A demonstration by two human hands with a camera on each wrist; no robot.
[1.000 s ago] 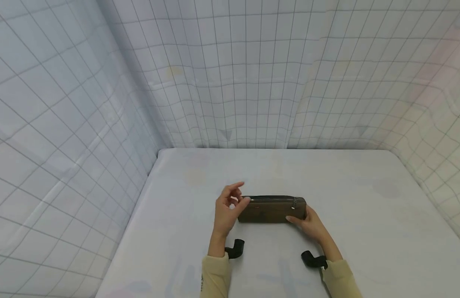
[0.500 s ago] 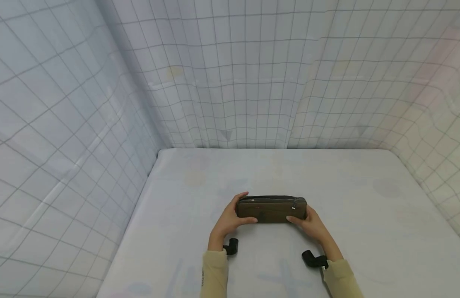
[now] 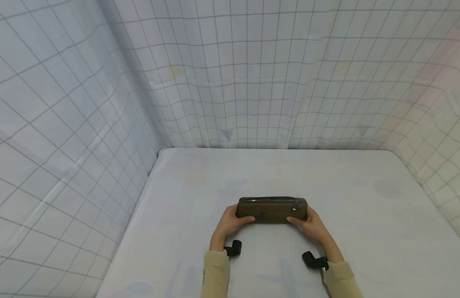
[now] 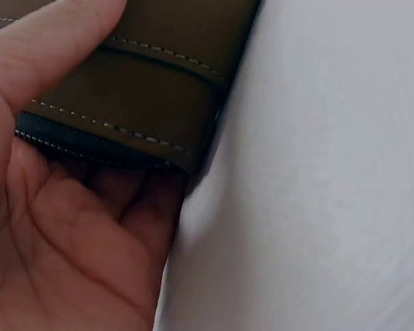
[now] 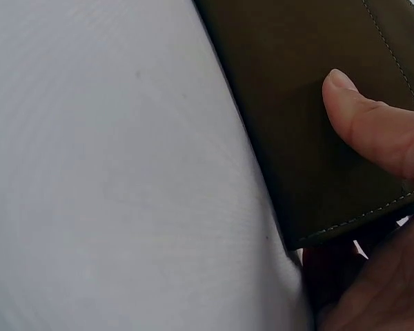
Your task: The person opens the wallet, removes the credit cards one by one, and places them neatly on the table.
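Note:
A long olive-brown zip wallet (image 3: pixel 272 212) stands on its long edge on the white table, its zip along the top and a small metal puller (image 3: pixel 295 205) hanging near the right end. My left hand (image 3: pixel 230 221) grips the left end, thumb across the front face and fingers behind. At the other end my right hand (image 3: pixel 312 224) holds the wallet the same way. Light stitching and the dark zip side of the wallet (image 4: pixel 145 117) show in the left wrist view. In the right wrist view the right thumb (image 5: pixel 372 121) lies flat on the brown face.
The white table (image 3: pixel 185 178) has faint coloured patches and spreads out around the wallet. White sheets with a dark grid (image 3: pixel 230 82) hang behind it and along both sides. A black wrist camera mount (image 3: pixel 234 248) sits on the left wrist, another on the right (image 3: pixel 314 260).
My left hand, raised beside the zip with fingers apart, has come down and taken hold of the wallet's left end. The right hand and the wallet have hardly moved.

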